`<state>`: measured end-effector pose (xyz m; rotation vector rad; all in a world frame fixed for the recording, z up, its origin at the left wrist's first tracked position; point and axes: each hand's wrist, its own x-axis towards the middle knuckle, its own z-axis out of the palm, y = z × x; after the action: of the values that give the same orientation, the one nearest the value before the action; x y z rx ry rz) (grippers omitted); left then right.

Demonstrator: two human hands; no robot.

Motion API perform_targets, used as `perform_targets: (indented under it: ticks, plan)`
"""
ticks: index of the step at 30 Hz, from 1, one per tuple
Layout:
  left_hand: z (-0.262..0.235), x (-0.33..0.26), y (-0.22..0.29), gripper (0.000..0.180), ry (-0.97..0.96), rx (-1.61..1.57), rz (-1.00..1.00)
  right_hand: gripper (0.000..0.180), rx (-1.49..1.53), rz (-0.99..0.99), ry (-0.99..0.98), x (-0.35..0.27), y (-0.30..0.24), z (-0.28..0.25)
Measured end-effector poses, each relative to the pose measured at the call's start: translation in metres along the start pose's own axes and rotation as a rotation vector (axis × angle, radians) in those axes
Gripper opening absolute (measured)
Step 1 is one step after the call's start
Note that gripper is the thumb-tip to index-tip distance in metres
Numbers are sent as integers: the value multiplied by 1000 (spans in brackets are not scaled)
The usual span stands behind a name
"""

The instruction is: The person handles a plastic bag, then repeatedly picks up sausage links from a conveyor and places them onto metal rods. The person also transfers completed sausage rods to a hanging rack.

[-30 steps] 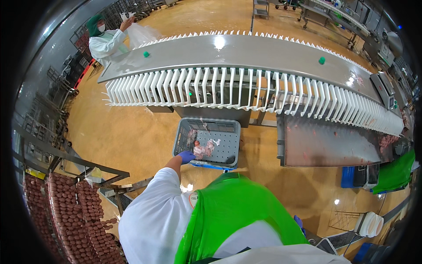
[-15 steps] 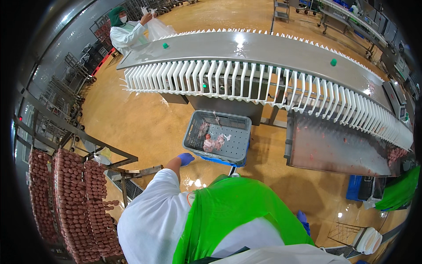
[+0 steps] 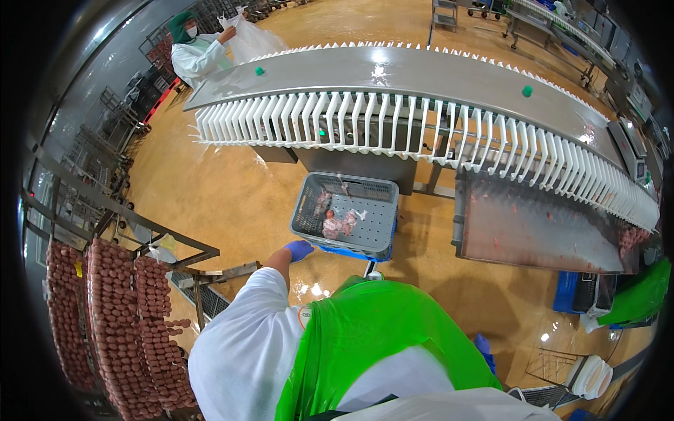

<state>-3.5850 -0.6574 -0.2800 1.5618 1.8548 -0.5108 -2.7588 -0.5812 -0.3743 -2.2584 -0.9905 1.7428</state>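
My left hand, in a blue-purple glove, hangs just off the near left corner of a grey plastic crate. Its fingers point loosely toward the crate, with nothing seen in them. Inside the crate lie several pieces of pink and whitish meat or casing, mostly at the left and middle. A blue base shows under the crate. My right hand, gloved alike, is low beside my green apron; most of it is hidden, and its fingers cannot be made out.
Ahead stands a steel conveyor lined with white hooks. A steel tray with meat scraps sits to its right. Racks of linked sausages hang at left. Beyond, a co-worker handles a clear plastic bag. The floor looks wet.
The co-worker's hand has moved slightly left and down, and the bag hangs more spread out. The view has shifted a little. My hands stay nearly where they were.
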Motion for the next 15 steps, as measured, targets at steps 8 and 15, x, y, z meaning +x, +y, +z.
perform_targets:
  ticks: [8,15]
  plan:
    - [-28,-5,31,51,28,-142,-92,34,86,-41,-22,-25,21,8]
    - [-37,-12,44,51,94,-233,1,33,258,29,37,4,49,5]
